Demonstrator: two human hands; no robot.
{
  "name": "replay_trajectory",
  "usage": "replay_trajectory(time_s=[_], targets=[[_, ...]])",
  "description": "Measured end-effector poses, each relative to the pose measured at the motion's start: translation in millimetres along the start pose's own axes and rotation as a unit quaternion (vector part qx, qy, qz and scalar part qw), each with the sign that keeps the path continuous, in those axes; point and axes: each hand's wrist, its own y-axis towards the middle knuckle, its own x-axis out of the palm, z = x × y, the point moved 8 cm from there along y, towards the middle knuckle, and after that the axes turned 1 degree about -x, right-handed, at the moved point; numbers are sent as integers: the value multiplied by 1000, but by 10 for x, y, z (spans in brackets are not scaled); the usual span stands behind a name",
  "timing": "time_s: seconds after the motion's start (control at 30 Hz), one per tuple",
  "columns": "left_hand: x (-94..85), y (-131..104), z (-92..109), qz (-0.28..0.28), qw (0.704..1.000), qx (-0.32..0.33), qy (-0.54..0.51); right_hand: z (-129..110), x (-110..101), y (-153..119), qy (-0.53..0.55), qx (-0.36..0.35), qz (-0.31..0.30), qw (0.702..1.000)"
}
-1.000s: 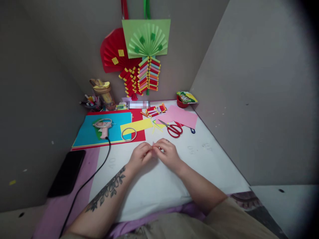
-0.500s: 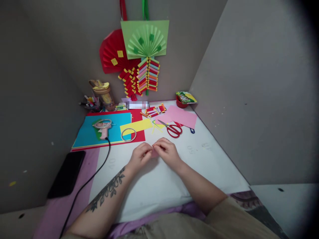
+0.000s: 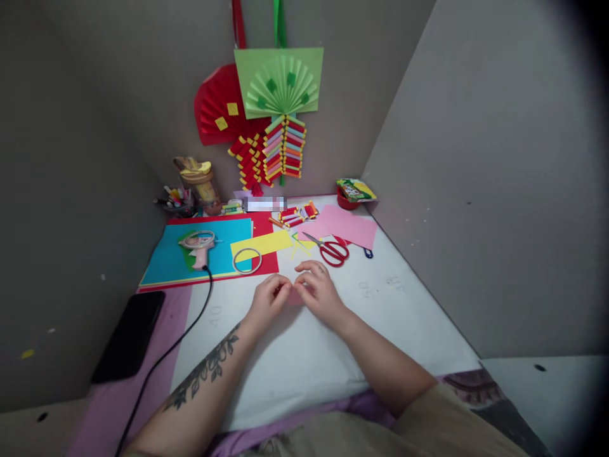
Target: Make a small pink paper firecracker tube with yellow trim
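A small piece of pink paper [image 3: 297, 297] lies low over the white table sheet, between my two hands and partly hidden by them. My left hand [image 3: 270, 298] is closed in a pinch at the paper's left edge. At its right edge, my right hand [image 3: 320, 292] has curled fingers with the thumb on the paper; the index finger is lifted a little from the thumb. Just beyond my right hand are red-handled scissors [image 3: 333, 252], blades slightly apart. A silver ring [image 3: 261, 260] rests on yellow paper [image 3: 273, 242] ahead of my left hand.
A pink glue gun [image 3: 202, 256] sits on blue paper [image 3: 159, 260], its black cord trailing toward me. A black phone-like slab [image 3: 128, 336] is at left. Pink sheets [image 3: 352, 225] and small rolled paper tubes [image 3: 292, 218] lie behind the scissors. Paper fans [image 3: 284, 86] hang on the wall.
The fingers of my right hand have lifted and spread slightly, and its fingertips have parted a little from my left hand's. The whole view has shifted slightly.
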Motion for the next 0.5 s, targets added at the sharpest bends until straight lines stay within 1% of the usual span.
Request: replay_trajectory(time_s=[0.3,0.4,0.5], targets=[[57,8,-138,-2,999,-49,-21,118,-23,18,22,65,13,998],[55,8,-150,-1,998,-61,-31,125,-10,17,24,65,12,998],[49,11,-142,-2,997,-67,-30,94,-13,2,5,44,19,999]])
